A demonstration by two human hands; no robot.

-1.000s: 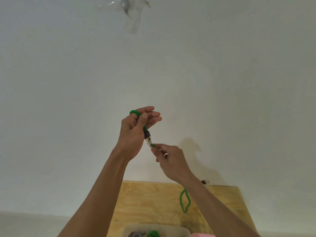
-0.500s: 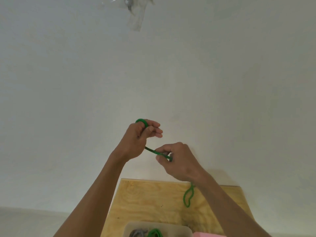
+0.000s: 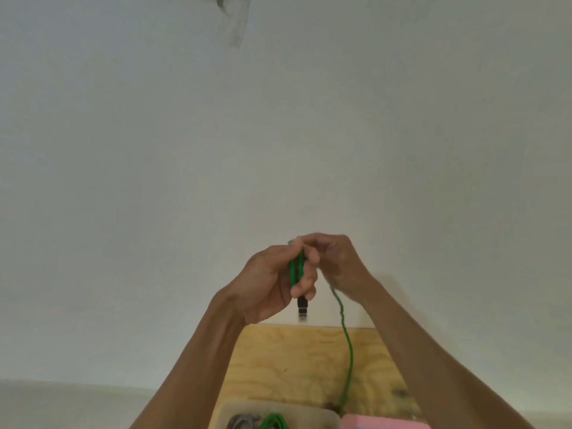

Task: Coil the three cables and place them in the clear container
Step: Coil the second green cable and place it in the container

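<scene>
My left hand (image 3: 272,286) grips a few loops of a green cable (image 3: 349,351) in front of the white wall; the cable's black plug (image 3: 302,305) hangs below its fingers. My right hand (image 3: 335,261) touches the left one from the right and pinches the cable at the top of the loops. The free length of the green cable hangs from my right hand down to the wooden table (image 3: 278,360). At the bottom edge stands the clear container (image 3: 226,413), holding a grey cable (image 3: 243,421) and another green cable (image 3: 274,422).
A pink object (image 3: 380,422) lies to the right of the container at the bottom edge. The white wall stands right behind the table. Clear tape (image 3: 236,23) sticks to the wall at the top.
My right hand has risen to meet the left one, laying another loop of green cable into it. The plug now hangs below my left hand. The free cable hangs straighter.
</scene>
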